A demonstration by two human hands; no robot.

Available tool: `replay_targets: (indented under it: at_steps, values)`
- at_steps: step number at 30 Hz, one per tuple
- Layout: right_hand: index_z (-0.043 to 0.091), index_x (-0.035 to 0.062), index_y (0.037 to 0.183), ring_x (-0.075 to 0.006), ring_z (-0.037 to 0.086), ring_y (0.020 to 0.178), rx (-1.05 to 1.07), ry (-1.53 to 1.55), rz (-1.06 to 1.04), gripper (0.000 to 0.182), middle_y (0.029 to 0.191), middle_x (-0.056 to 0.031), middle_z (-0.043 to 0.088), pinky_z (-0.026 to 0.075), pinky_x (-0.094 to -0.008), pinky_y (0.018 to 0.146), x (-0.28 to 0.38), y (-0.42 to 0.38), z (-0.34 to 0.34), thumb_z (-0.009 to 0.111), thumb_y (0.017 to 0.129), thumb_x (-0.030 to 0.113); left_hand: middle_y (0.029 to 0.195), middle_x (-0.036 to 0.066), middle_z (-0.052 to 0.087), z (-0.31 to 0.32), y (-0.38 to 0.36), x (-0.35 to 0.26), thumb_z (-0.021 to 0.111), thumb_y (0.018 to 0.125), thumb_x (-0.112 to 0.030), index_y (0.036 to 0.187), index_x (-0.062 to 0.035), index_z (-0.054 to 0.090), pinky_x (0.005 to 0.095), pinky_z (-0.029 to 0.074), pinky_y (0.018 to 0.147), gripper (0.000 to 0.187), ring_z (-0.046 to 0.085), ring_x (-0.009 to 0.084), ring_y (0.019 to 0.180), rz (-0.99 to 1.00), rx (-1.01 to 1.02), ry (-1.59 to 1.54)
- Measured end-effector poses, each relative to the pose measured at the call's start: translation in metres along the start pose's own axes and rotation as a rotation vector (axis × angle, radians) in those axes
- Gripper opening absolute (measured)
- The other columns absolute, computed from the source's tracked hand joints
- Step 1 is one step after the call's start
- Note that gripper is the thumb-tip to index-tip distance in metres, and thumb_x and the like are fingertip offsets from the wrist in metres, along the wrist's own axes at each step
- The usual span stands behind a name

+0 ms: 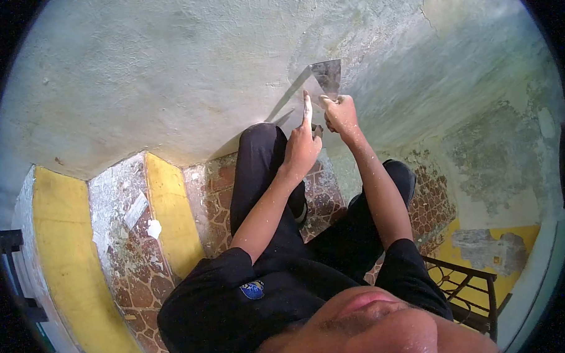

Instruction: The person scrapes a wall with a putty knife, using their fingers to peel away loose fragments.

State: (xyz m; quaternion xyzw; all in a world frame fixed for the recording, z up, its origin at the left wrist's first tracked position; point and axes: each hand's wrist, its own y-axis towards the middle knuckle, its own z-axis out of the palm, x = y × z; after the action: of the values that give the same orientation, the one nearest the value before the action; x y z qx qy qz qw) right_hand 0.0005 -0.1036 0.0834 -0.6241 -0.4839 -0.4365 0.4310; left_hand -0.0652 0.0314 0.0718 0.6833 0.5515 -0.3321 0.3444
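Note:
A wide putty knife (pixel 326 76) is up against the grey-green wall, its metal blade dark on one side and pale on the other. My right hand (pixel 342 115) is closed at the base of the blade, fingers curled in. Just beside it, my left hand (pixel 301 148) is curled with the index finger stretched along toward the blade. White paste coats that finger. A dark piece like a handle end shows by the left thumb; my fingers hide the rest. White specks dot my right forearm.
The wall (pixel 167 75) is patchy, with rough, peeling areas lower right. Steps with yellow risers (pixel 168 205) and stained brown tiles go down at left, bearing a white scrap (pixel 153 228). My bent knee (pixel 262 137) is near the wall. A black metal railing (pixel 464 288) stands at right.

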Motion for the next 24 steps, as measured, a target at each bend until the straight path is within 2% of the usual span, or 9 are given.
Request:
replay_targets:
  at_steps: [3,6,10,11,13,16,18,20,24]
  values:
    - [0.063,-0.0016,0.068,-0.0157,0.050,0.037,-0.092,-0.006,-0.061,0.036,0.049,-0.0056,0.053,0.036,-0.0342,0.036,-0.003,0.001,-0.010,0.065,0.096,0.022,0.078,0.032,0.067,-0.002,-0.001,-0.004,0.058,0.091,0.001,0.162,-0.0170,-0.008,0.0558,0.053,0.069,0.099,0.067,0.0493,0.078,-0.007,0.022,0.030]
    - [0.046,0.0070,0.062,-0.0143,0.046,0.037,-0.252,0.285,-0.120,0.044,0.049,-0.0024,0.046,0.033,-0.0315,0.035,0.012,-0.014,-0.017,0.065,0.098,0.025,0.078,0.031,0.067,-0.003,0.000,-0.003,0.058,0.090,0.001,0.162,-0.0173,-0.009,0.0559,0.053,0.070,0.100,0.067,0.0490,0.078,-0.009,0.045,0.075]
    - [0.044,0.0090,0.065,-0.0142,0.042,0.038,-0.408,0.469,-0.335,0.042,0.049,-0.0022,0.041,0.033,-0.0319,0.038,0.013,-0.012,-0.036,0.062,0.100,0.025,0.077,0.030,0.067,0.007,0.003,0.011,0.059,0.091,0.000,0.162,-0.0172,-0.012,0.0549,0.053,0.068,0.102,0.068,0.0474,0.076,0.040,-0.002,0.082]
    - [0.044,0.0090,0.065,-0.0142,0.042,0.038,-0.413,0.468,-0.336,0.042,0.049,-0.0022,0.041,0.033,-0.0319,0.038,0.012,-0.009,-0.039,0.062,0.100,0.025,0.077,0.030,0.067,0.009,0.003,0.010,0.059,0.091,0.000,0.162,-0.0172,-0.012,0.0549,0.053,0.068,0.102,0.068,0.0474,0.076,0.044,0.001,0.081]
    - [0.044,0.0085,0.067,-0.0137,0.040,0.038,-0.423,0.381,-0.007,0.041,0.051,-0.0028,0.043,0.032,-0.0327,0.037,0.005,0.000,-0.044,0.062,0.100,0.027,0.076,0.029,0.067,0.008,0.001,0.004,0.059,0.093,-0.003,0.161,-0.0168,-0.015,0.0538,0.054,0.067,0.102,0.068,0.0460,0.075,0.044,-0.010,0.005]
    - [0.044,0.0074,0.068,-0.0128,0.045,0.045,-0.580,0.400,-0.183,0.043,0.056,-0.0022,0.046,0.037,-0.0316,0.044,0.004,-0.001,-0.047,0.060,0.101,0.030,0.076,0.029,0.067,0.000,-0.003,-0.012,0.059,0.094,-0.006,0.160,-0.0158,-0.017,0.0530,0.054,0.066,0.101,0.068,0.0449,0.072,-0.083,0.086,0.041]
    - [0.045,0.0068,0.069,-0.0113,0.046,0.050,-0.653,0.404,-0.298,0.043,0.057,-0.0017,0.046,0.038,-0.0306,0.048,0.007,-0.002,-0.052,0.060,0.101,0.032,0.076,0.029,0.067,0.003,-0.001,-0.007,0.059,0.094,-0.006,0.160,-0.0150,-0.018,0.0532,0.055,0.066,0.102,0.068,0.0453,0.072,-0.082,0.082,0.057]
    - [0.046,0.0030,0.071,-0.0110,0.041,0.057,-0.671,-0.076,-0.268,0.046,0.058,-0.0011,0.045,0.036,-0.0341,0.054,0.001,0.002,-0.061,0.056,0.103,0.034,0.077,0.030,0.067,0.010,0.000,0.002,0.060,0.094,-0.006,0.159,-0.0142,-0.019,0.0533,0.055,0.066,0.103,0.068,0.0456,0.071,-0.083,0.081,0.068]
    - [0.048,0.0007,0.074,-0.0124,0.037,0.059,-0.676,0.150,-0.428,0.044,0.060,-0.0007,0.038,0.035,-0.0374,0.056,-0.004,0.004,-0.053,0.054,0.104,0.031,0.082,0.027,0.070,0.022,0.001,0.013,0.060,0.093,-0.007,0.159,-0.0116,-0.019,0.0528,0.055,0.069,0.103,0.068,0.0461,0.074,0.019,0.022,0.021]
